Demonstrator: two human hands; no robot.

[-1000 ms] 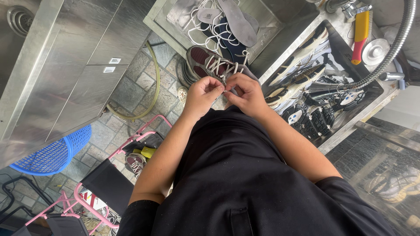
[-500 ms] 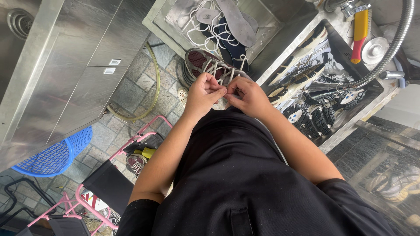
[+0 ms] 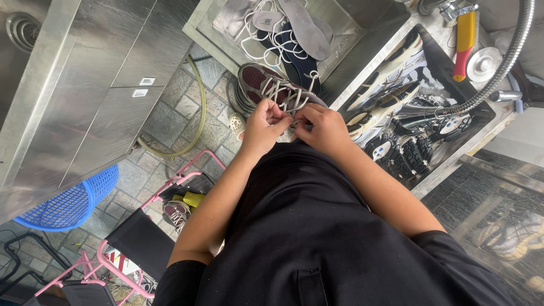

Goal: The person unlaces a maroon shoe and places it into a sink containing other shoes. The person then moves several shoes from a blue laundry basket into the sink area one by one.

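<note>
Both hands at the near end of a maroon-and-grey sneaker [image 3: 266,85], held in front of the torso, just beside the corner of a steel sink [image 3: 362,48]. Left hand [image 3: 262,126] and right hand [image 3: 324,128] each have fingertips pinched narrow on the white laces [image 3: 286,93], thumbs nearly meeting. Sink behind holds loose insoles [image 3: 300,25] and pulled laces. Basin to the right is full of wet sneakers [image 3: 396,113], with a flexible metal hose [image 3: 498,73] over it and a red-and-yellow brush [image 3: 464,37] on the rim. Blue basket [image 3: 68,201] and pink folding chair [image 3: 141,232] on the stone floor.
</note>
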